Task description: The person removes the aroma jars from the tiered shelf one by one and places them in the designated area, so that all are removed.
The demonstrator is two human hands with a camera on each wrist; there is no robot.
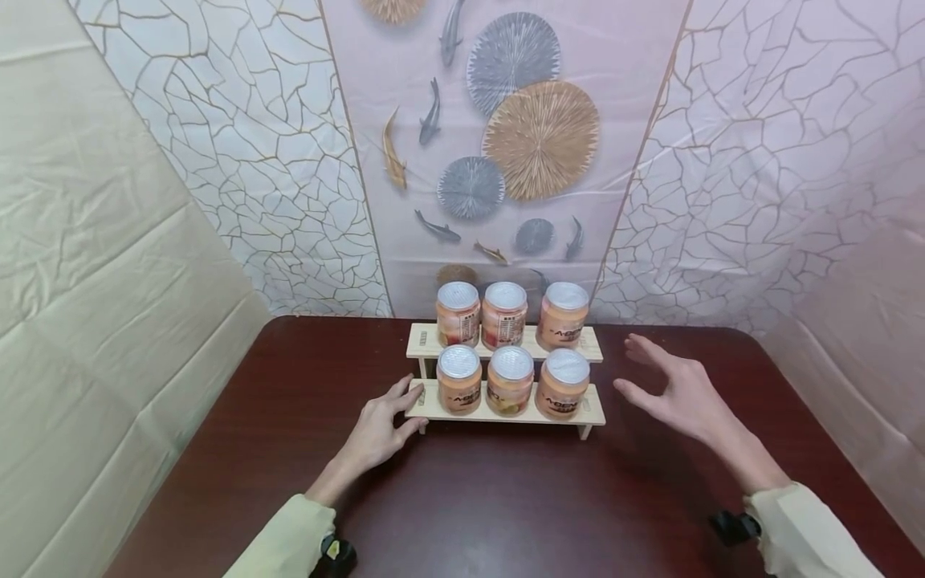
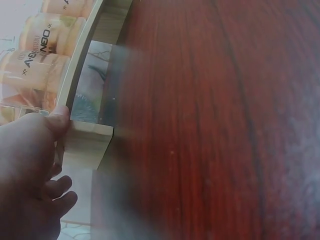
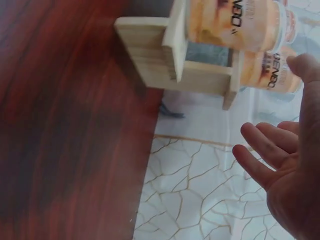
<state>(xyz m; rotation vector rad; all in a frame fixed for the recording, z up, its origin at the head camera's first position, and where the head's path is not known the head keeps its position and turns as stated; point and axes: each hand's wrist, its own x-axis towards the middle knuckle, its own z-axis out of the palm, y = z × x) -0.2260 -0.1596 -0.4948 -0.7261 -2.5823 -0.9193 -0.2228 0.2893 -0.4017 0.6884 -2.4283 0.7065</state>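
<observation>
A two-step wooden rack [image 1: 509, 413] carries several canned-fruit jars with silvery lids, three on each step. On the lower step are a left jar [image 1: 459, 390], a middle jar [image 1: 509, 392] and a right jar [image 1: 560, 395]. My left hand [image 1: 379, 425] pinches the lower step's left end, thumb [image 2: 60, 120] at its front edge and fingers around the end. To the right of the rack, my right hand [image 1: 675, 393] hovers apart from it with fingers spread and nothing held. In the right wrist view its fingers [image 3: 257, 162] point toward the rack's end.
The rack stands near the back edge of a dark red-brown wooden table [image 1: 477, 498]. Behind it hangs a patterned cloth [image 1: 462, 120] with fish and round leaf shapes. Pale cloth walls [image 1: 108, 321] rise at both sides.
</observation>
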